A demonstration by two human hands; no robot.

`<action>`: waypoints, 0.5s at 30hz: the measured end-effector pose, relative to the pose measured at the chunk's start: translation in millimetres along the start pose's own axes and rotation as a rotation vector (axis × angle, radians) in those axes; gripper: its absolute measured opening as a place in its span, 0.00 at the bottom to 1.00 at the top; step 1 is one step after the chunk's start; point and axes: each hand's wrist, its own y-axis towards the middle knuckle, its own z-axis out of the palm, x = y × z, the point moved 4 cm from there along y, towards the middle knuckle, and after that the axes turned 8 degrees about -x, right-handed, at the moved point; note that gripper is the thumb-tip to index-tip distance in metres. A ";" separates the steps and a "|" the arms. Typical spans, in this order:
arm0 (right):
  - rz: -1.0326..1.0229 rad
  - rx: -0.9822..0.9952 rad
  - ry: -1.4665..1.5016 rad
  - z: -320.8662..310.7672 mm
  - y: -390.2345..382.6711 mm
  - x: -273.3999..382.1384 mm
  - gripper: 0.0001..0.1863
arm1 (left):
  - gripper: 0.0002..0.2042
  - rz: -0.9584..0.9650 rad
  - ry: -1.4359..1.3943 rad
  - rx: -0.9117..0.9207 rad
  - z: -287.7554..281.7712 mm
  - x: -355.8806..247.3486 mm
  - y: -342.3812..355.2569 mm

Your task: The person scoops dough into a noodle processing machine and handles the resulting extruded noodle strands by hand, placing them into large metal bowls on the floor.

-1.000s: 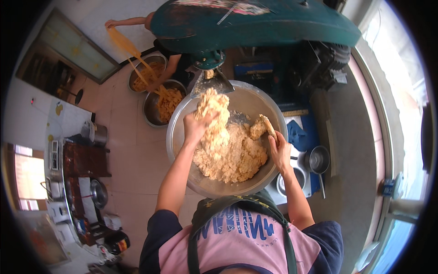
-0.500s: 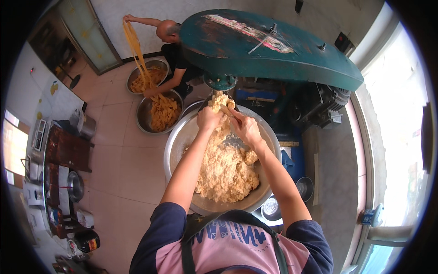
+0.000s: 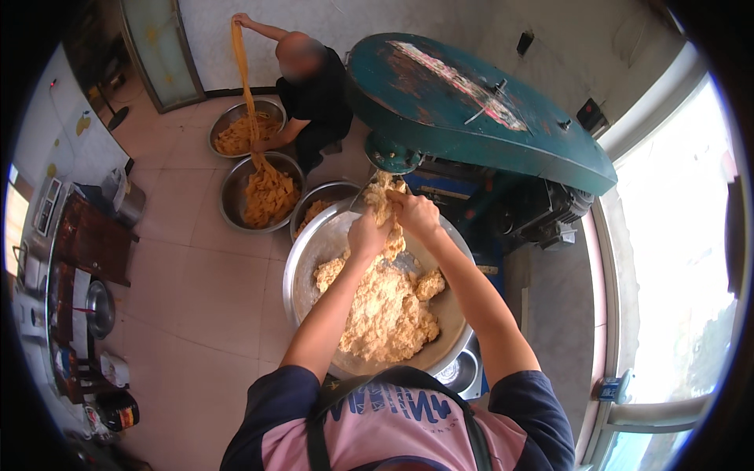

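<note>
A large steel bowl (image 3: 292, 284) in front of me holds crumbly, pale yellow dough (image 3: 385, 310). A clump of this dough (image 3: 380, 196) clings round the tool under the green mixer's head (image 3: 395, 157), hiding most of it. My left hand (image 3: 369, 234) is closed on the lower part of the clump, its fingers partly hidden. Higher up, my right hand (image 3: 416, 212) presses its bent fingers into the clump's right side. A separate lump (image 3: 430, 284) lies against the bowl's right wall.
The mixer's green housing (image 3: 479, 110) overhangs the far right. At far left a co-worker (image 3: 314, 86) crouches, lifting long orange-yellow strips (image 3: 242, 71) over two steel bowls. Another bowl (image 3: 334, 188) adjoins mine. A dark wooden stand (image 3: 94, 239) is at left.
My right hand has moved farther up the clump, while my left hand has come lower and nearer me. The co-worker's head has turned, and the view has shifted.
</note>
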 end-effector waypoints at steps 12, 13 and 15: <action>0.314 0.120 0.496 32.3 50.5 -55.4 0.13 | 0.30 0.168 0.032 0.457 -33.4 93.1 -133.9; 0.439 0.242 0.647 17.0 47.8 -48.6 0.13 | 0.31 0.203 0.027 0.460 -39.0 92.1 -137.9; 0.139 0.090 0.302 -36.4 24.8 0.7 0.12 | 0.28 0.180 -0.012 0.342 -42.0 106.6 -142.0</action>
